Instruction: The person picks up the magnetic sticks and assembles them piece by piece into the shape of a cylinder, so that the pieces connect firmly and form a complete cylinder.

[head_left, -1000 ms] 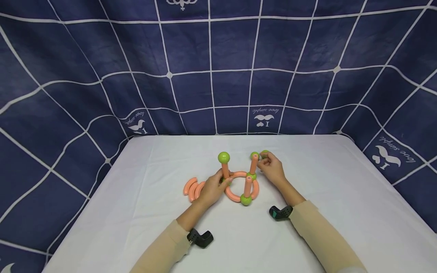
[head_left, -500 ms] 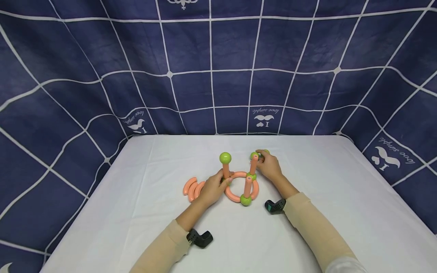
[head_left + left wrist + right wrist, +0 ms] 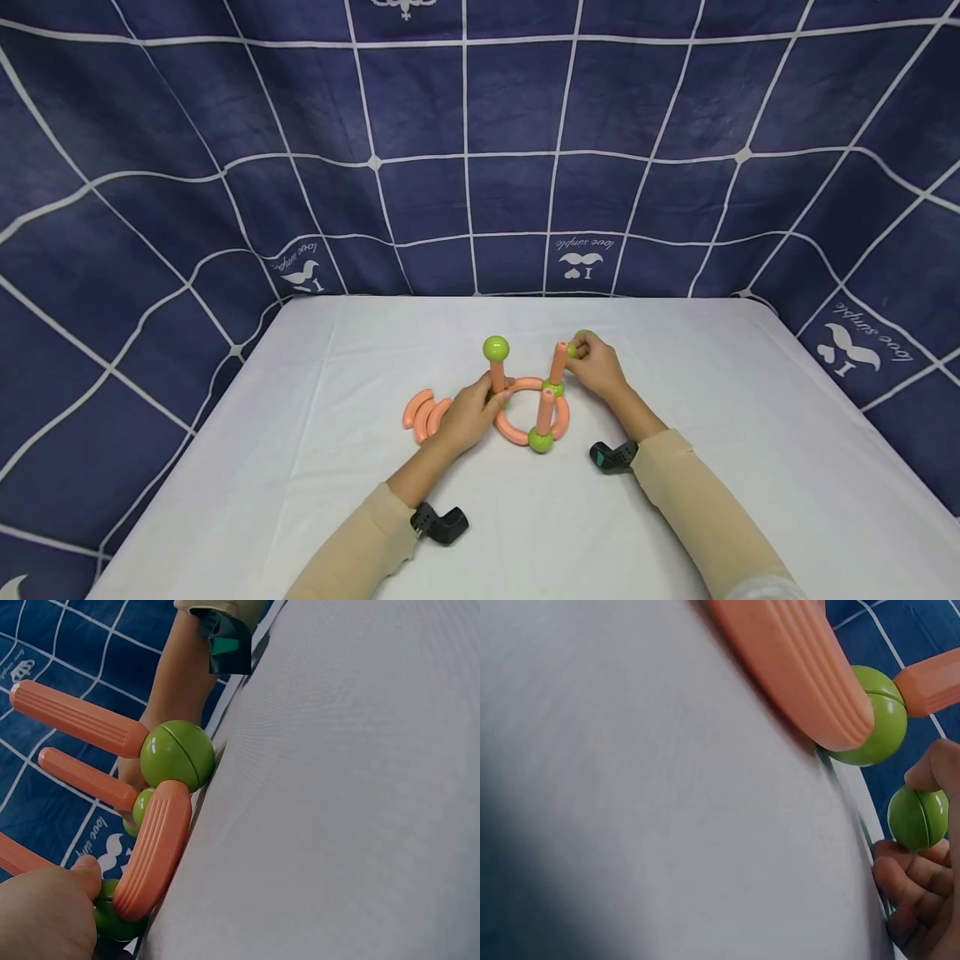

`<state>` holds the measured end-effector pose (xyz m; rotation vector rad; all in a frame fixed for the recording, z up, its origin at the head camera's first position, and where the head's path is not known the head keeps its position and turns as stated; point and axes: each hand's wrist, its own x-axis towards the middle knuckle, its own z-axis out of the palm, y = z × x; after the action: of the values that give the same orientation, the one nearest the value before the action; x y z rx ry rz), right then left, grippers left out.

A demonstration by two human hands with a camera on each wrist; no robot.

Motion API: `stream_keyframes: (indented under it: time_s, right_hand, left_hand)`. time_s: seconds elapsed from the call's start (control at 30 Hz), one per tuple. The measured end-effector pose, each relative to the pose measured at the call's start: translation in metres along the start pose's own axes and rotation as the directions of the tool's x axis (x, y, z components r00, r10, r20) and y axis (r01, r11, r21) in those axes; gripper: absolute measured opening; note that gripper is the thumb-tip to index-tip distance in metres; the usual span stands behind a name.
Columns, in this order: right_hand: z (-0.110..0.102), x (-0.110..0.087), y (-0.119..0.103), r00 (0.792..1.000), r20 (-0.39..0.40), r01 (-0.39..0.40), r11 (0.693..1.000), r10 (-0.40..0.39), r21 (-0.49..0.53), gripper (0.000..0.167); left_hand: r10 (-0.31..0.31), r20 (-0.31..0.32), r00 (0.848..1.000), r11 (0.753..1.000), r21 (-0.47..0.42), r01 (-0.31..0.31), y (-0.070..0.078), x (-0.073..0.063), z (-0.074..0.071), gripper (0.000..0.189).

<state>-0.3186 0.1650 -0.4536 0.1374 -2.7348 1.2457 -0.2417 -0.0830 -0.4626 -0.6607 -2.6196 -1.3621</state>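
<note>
My left hand (image 3: 468,410) grips the left joint of a ring built from curved orange sticks (image 3: 512,430) and green balls (image 3: 540,440). In the left wrist view its thumb lies by a green joint ball (image 3: 116,919). From that joint rises an upright orange rod (image 3: 497,377), topped by a green ball (image 3: 496,348). Two more upright rods, the far one (image 3: 559,362) and the near one (image 3: 545,411), have bare tops. My right hand (image 3: 597,367) pinches a loose green ball (image 3: 919,817) between thumb and fingers, close beside the far rod.
Several loose curved orange sticks (image 3: 422,412) lie left of the ring, partly behind my left hand. Another green ball (image 3: 584,333) shows just beyond my right hand. A white cloth covers the table (image 3: 360,350), and a blue checked curtain (image 3: 510,196) hangs behind it.
My right hand reached to the green ball behind the far rod, took hold of it and drew it a little right and nearer. My left hand stays at its joint.
</note>
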Motion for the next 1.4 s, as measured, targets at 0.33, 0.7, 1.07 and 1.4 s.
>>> stream_keyframes:
  time_s: [0.33, 0.7, 1.07, 1.4]
  right_hand:
    - [-0.013, -0.016, 0.0, 0.998, 0.058, -0.013, 0.985, 0.003, 0.171, 0.03]
    - [-0.025, -0.037, -0.003, 0.997, 0.072, -0.01, 0.965, -0.01, 0.262, 0.035]
    - [-0.036, -0.064, -0.023, 0.994, 0.016, 0.098, 0.933, -0.11, 0.346, 0.032]
    - [-0.046, -0.087, -0.05, 0.963, -0.017, 0.253, 0.881, -0.269, 0.401, 0.032]
  left_hand:
    - [0.022, -0.013, 1.0, 1.0, 0.003, -0.022, -0.003, -0.001, 0.0, 0.028]
    - [0.044, -0.023, 0.999, 0.999, 0.005, -0.044, -0.005, -0.002, 0.002, 0.027]
    - [0.008, 0.038, 0.999, 1.0, -0.005, -0.007, -0.002, 0.0, 0.001, 0.03]
    - [0.024, 0.03, 0.999, 0.999, -0.027, -0.023, -0.002, 0.002, 0.003, 0.029]
